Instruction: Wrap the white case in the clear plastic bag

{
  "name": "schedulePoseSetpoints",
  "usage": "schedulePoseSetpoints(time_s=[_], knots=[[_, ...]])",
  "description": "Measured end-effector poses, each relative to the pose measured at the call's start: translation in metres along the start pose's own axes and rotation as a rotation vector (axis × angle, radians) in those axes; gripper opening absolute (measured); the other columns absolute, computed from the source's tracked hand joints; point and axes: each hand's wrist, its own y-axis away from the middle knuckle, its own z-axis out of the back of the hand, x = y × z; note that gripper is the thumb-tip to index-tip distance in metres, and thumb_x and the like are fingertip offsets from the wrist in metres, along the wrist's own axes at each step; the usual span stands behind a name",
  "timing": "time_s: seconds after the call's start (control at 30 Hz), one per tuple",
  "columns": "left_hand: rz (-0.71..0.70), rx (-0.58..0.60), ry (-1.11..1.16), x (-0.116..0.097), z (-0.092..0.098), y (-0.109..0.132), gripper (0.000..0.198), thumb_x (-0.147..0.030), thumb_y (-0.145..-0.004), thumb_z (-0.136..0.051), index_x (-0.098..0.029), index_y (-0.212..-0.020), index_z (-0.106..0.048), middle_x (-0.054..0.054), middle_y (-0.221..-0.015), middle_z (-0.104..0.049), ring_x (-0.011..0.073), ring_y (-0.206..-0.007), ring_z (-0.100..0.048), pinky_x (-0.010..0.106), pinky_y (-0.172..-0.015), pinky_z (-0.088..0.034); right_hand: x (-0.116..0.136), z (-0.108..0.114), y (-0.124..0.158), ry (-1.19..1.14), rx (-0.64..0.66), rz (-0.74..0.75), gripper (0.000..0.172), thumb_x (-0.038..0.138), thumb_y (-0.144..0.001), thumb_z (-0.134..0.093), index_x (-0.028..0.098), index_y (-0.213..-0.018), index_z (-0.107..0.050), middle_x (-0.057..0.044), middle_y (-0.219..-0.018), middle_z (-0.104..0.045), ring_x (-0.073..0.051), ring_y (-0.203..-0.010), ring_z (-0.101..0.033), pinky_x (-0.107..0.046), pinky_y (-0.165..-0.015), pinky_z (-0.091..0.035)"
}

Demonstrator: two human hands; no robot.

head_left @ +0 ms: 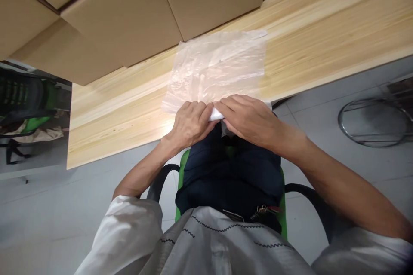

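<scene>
A clear, wrinkled plastic bag lies flat on the wooden table, reaching from near the boxes to the front edge. At that edge its near end is bunched into a whitish roll. My left hand grips the roll from the left, fingers curled over the top and thumb pointing inward. From the right, my right hand closes on the same roll, fingertips close to the left thumb. A short white stretch of it shows between the hands. Whether anything is wrapped inside cannot be made out.
Brown cardboard boxes stand along the table's far side. A green chair with black armrests is under me. On the floor to the right is a round metal-framed stool. Another black and green chair stands at the far left.
</scene>
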Motion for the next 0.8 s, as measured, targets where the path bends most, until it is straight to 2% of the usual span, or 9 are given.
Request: schedulePoseSetpoints(time_s=[0.27,0.5,0.67,0.8], knots=[[-0.064,0.005,-0.023,-0.003,0.003,-0.005,0.05,-0.049,-0.13,-0.043,-0.014,-0.148,-0.074,0.017,-0.111,-0.079,0.035,-0.097,-0.074,0.05,-0.084,-0.054,0.004,0.002,0.009,-0.006,0.015,-0.054,0.032,0.007,-0.111,-0.055,0.017,-0.132,-0.077,-0.018,-0.122,-0.082,-0.037,-0.115,-0.07,-0.045,-0.097,-0.049],[-0.065,0.086,0.088,0.008,0.018,-0.015,0.066,-0.068,-0.132,-0.033,-0.019,-0.138,-0.077,0.013,-0.111,-0.079,0.0289,-0.094,-0.074,0.042,-0.08,-0.054,-0.006,0.002,0.012,0.041,0.01,-0.068,0.029,0.006,-0.11,-0.054,0.018,-0.118,-0.079,-0.018,-0.117,-0.081,-0.035,-0.109,-0.068,-0.044,-0.088,-0.047],[-0.005,0.193,0.18,0.014,0.029,-0.023,0.072,-0.077,-0.13,-0.032,-0.023,-0.14,-0.079,0.011,-0.111,-0.077,0.0258,-0.091,-0.073,0.038,-0.074,-0.049,-0.024,0.011,0.025,-0.006,0.047,-0.113,0.028,0.017,-0.117,-0.054,0.021,-0.109,-0.081,-0.015,-0.114,-0.082,-0.033,-0.108,-0.071,-0.042,-0.086,-0.047],[-0.032,0.214,0.207,0.018,0.034,-0.025,0.075,-0.078,-0.129,-0.033,-0.022,-0.143,-0.08,0.011,-0.11,-0.076,0.0262,-0.09,-0.072,0.038,-0.073,-0.046,-0.03,0.018,0.036,-0.09,0.081,-0.164,0.032,0.027,-0.122,-0.053,0.022,-0.108,-0.081,-0.013,-0.109,-0.084,-0.031,-0.105,-0.074,-0.04,-0.082,-0.046]])
